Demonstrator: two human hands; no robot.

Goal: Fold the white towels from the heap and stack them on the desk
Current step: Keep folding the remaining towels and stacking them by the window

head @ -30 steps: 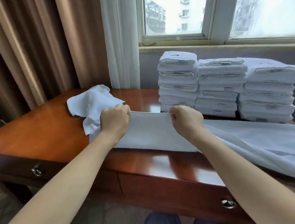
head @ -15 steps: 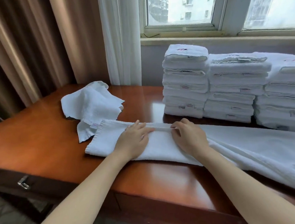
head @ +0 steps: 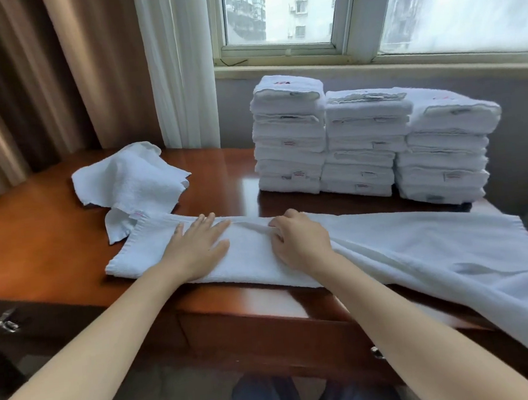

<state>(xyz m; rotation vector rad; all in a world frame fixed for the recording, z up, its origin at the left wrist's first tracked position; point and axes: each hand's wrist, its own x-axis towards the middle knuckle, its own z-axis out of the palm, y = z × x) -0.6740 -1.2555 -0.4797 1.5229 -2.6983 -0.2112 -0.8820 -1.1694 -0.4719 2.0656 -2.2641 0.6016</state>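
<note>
In the head view, a long white towel (head: 404,245) is seen spread along the front of the wooden desk (head: 37,245), with its right end draped over the desk's edge. The left hand (head: 196,247) is laid flat on the towel's left part, fingers straight and pressed down. The right hand (head: 298,241) is set near it on the same towel, its fingers curled around a raised fold. A crumpled towel (head: 133,179) is seen just behind the left end. Three stacks of folded towels (head: 366,146) are lined up at the back, below the window (head: 278,13).
</note>
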